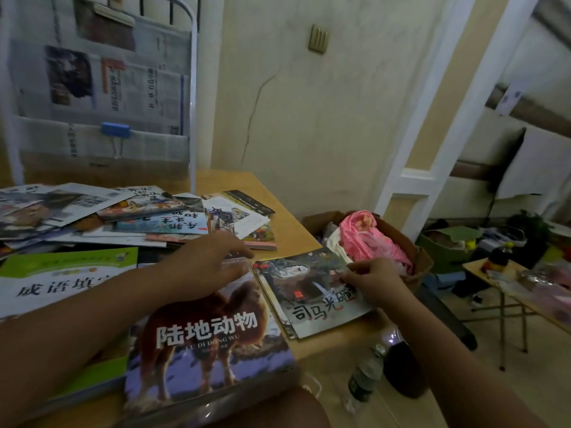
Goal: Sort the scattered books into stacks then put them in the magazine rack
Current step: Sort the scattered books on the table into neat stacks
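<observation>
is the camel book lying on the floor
No, the camel book lies on the wooden table, with the left hand resting on its top edge.

Lived-in home room, cluttered. Wooden table (pixel 284 193) under both hands, children's picture books (pixel 148 211) scattered beyond left hand (pixel 207 267). Magazine rack (pixel 102 88) with newspapers stands far beyond left hand, against wall. Cracked plaster wall with light switch (pixel 318 38) ahead of hands. Cardboard box (pixel 420 261) of pink clothes just beyond right hand (pixel 374 282). Small folding table (pixel 494 273) with bottle and oddments well right of right hand. Plastic bottle (pixel 364 378) on floor below right forearm.
</observation>
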